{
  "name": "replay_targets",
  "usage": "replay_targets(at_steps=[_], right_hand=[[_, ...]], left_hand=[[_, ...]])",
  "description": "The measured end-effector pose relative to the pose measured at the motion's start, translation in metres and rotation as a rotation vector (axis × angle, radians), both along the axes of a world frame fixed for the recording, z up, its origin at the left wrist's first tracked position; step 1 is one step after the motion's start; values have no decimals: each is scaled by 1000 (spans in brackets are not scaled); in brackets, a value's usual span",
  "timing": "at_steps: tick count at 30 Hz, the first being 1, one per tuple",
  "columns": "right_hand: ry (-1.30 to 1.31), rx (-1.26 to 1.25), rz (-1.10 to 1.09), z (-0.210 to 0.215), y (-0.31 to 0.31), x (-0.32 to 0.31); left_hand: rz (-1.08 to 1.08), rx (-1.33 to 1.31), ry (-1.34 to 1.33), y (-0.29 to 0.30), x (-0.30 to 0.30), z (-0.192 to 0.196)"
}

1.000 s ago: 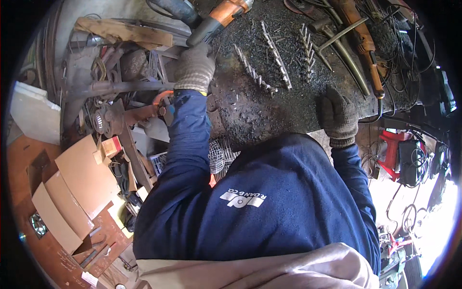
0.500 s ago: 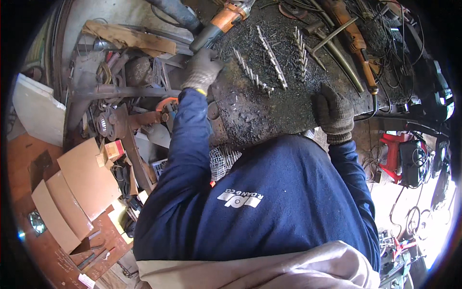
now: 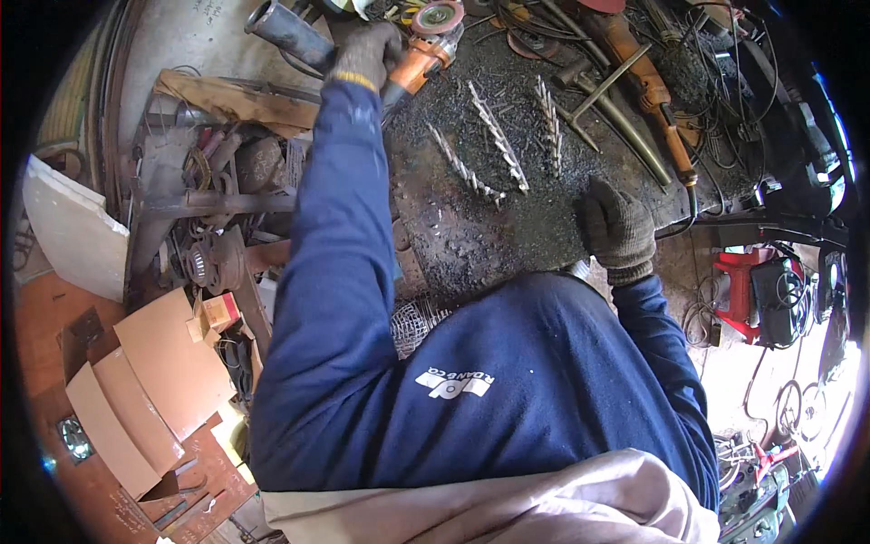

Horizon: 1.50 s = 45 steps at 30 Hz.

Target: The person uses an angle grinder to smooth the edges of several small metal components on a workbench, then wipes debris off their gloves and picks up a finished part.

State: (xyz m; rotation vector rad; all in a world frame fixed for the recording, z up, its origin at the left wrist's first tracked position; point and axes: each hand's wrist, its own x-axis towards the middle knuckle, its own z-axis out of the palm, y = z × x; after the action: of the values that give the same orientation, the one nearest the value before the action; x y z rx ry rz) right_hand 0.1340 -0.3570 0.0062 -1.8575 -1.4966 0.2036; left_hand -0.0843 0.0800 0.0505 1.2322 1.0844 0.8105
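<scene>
Head view: one orange grinder (image 3: 420,67) lies far left on the surface (image 3: 424,222), long axis near-left to far-right, disc (image 3: 438,16) farthest, just right of the nearer left hand (image 3: 364,54), part-curled, hold unclear; right hand (image 3: 622,227) well apart, near right, curled, contents hidden.

L arm (image 3: 340,208) outstretched fwd, L grip (image 3: 367,56) gloved, R arm (image 3: 662,335) closer in, R grip (image 3: 619,227) gloved, palm dn
</scene>
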Motion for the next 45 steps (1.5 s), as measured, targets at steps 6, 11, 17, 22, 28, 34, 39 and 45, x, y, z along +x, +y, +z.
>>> replay_targets(at_steps=[6,11,17,22,28,34,39,45], right_hand=[[-4,-2,-8,10,1,-3],[-17,-3,-29,2,-2,-2],[10,19,26,-5,0,-1],[28,-33,7,-2,2,2],[0,-44,-24,0,-2,0],[-45,-123,-35,-2,-4,2],[-4,-62,-28,-5,-2,1],[-31,-39,-23,4,-1,1]], left_hand=[[-26,339,382,79,14,16],[-204,538,668,-1,-5,10],[-390,645,1311,-61,-1,-1],[-272,621,1299,-62,1,-14],[-263,572,1285,-87,5,11],[-285,599,1206,-92,3,14],[-198,668,968,-46,9,8],[-113,620,1137,15,56,46]])
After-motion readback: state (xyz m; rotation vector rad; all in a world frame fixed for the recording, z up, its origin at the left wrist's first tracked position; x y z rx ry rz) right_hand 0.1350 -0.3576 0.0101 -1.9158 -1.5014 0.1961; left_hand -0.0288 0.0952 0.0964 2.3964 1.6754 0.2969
